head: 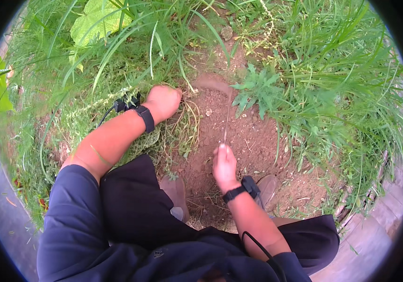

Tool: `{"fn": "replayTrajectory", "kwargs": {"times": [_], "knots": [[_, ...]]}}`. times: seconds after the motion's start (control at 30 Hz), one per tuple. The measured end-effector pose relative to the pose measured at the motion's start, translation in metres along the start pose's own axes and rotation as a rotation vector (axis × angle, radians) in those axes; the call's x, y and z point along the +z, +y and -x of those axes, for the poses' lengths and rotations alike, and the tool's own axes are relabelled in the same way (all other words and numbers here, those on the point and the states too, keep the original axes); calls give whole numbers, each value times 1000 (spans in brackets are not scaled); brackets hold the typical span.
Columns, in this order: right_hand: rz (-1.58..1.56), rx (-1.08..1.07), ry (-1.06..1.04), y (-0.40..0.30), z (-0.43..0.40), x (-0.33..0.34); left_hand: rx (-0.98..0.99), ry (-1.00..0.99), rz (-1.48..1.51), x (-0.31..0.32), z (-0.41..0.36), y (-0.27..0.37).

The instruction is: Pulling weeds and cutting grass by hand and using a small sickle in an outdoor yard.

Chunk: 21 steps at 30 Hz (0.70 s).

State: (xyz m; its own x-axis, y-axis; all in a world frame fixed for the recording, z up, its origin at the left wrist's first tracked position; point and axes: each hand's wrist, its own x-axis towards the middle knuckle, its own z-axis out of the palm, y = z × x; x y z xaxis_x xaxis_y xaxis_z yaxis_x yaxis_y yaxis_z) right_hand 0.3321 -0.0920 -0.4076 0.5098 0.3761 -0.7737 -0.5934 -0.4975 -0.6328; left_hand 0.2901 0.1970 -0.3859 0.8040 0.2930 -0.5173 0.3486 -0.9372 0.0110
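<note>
My right hand [224,165] grips a thin-shafted tool, apparently a sickle [227,118]. Its shaft points away from me, and its motion-blurred curved head bends left just above the bare soil [208,134]. To the left, my left hand [163,102] is low among the weeds with its back turned up. Its fingers curl underneath, so whatever they may hold is hidden. Limp, tangled weeds [184,127] lie beside and below that hand. A leafy green weed [259,90] stands in the soil to the right of the tool's head.
Tall grass [328,53] grows thickly on the right, with more at the upper left around a broad leaf [99,23]. A small stone [226,33] lies at the far end of the soil. My shoes [177,197] flank the near soil. Pale paving [381,225] borders the lower right.
</note>
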Motion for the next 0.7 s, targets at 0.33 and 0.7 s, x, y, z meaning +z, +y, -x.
{"fn": "replayTrajectory", "kwargs": {"times": [0.33, 0.7], "knots": [[709, -233, 65, -9, -12, -8, 8, -17, 41, -2, 1, -2], [663, -291, 104, -26, -24, 20, 76, 134, -145, 4, 26, 19]]}}
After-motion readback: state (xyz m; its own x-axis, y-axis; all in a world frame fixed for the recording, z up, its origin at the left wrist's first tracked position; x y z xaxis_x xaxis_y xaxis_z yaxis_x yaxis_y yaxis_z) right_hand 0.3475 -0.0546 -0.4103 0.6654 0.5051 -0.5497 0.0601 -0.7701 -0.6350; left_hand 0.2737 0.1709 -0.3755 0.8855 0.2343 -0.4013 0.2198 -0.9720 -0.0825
